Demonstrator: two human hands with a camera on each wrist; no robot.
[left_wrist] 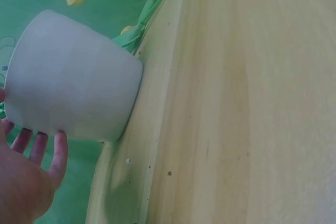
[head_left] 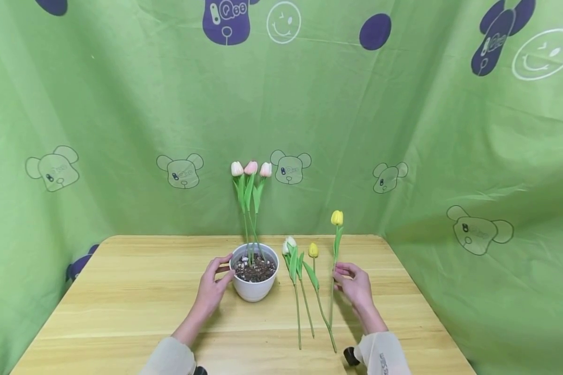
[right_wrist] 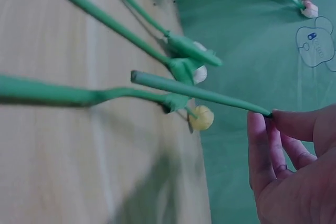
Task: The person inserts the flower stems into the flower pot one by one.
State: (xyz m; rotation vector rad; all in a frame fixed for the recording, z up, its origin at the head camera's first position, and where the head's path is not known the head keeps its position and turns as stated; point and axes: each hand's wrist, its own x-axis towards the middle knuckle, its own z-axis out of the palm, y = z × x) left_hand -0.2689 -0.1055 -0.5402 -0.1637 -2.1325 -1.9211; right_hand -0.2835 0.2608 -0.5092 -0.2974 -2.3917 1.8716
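My right hand (head_left: 354,284) pinches the stem of a yellow tulip (head_left: 337,217) between thumb and fingertips, blossom up. In the right wrist view its green stem (right_wrist: 194,94) slants from the fingertips over the table. My left hand (head_left: 212,289) touches the left side of a white flower pot (head_left: 254,291) with spread, fairly straight fingers (left_wrist: 59,156). Dark soil (head_left: 258,271) lies in the pot, and three pink-and-white tulips (head_left: 251,167) stand in it. To the pot's right lie white tulips (head_left: 289,244) and another yellow tulip (head_left: 313,250), their stems towards me.
A light wooden table (head_left: 136,291) carries everything. Behind it and at both sides hangs a green curtain (head_left: 122,104) with bear and smiley prints. Small crumbs (left_wrist: 128,161) lie on the table by the pot.
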